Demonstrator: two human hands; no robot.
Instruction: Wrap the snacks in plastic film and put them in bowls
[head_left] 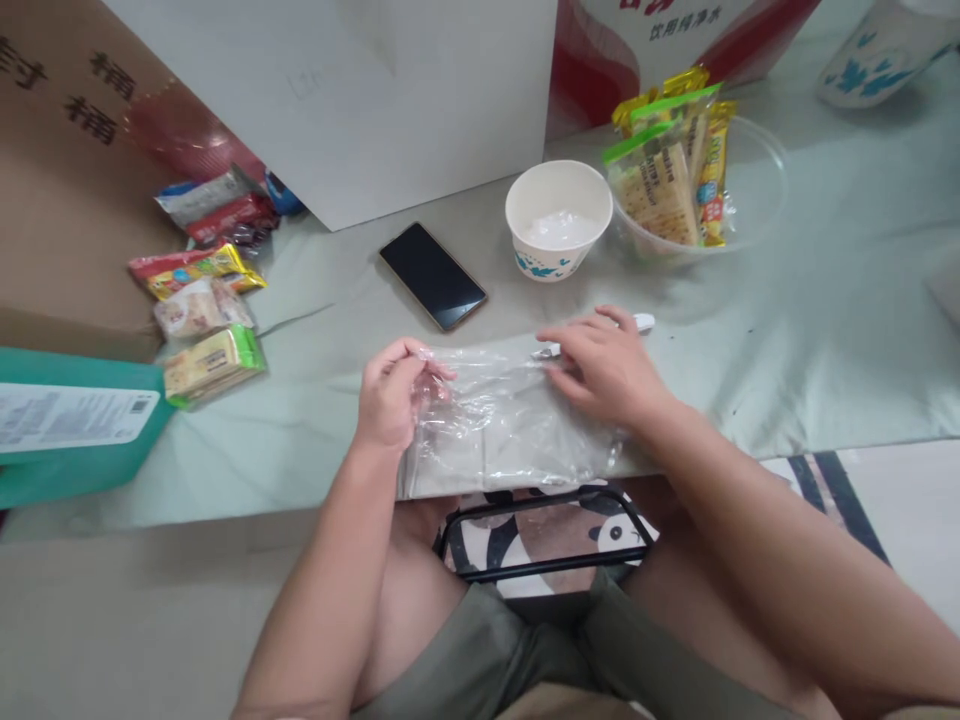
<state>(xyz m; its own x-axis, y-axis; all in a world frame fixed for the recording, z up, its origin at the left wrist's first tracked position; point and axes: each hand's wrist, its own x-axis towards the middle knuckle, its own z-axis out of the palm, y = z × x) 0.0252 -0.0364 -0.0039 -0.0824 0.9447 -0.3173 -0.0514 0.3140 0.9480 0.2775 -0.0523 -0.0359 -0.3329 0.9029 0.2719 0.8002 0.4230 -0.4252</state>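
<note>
While my left hand [388, 395] is pinching the plastic [517, 440] along its left, by the near table edge [262, 506], and my right hand [604, 372] is partly covering a white tool [643, 322], grip unclear, I'm judging gentle, even tension best.

Hands [388, 395] at a clear plastic bag [517, 430] — phone [433, 276], paper bowl [553, 264] beyond

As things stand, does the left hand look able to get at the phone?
Probably yes: the phone lies just beyond the left hand, uncovered, with only cloth between them. That hand seems to grip the clear plastic, so it would likely need to let go first.
</note>
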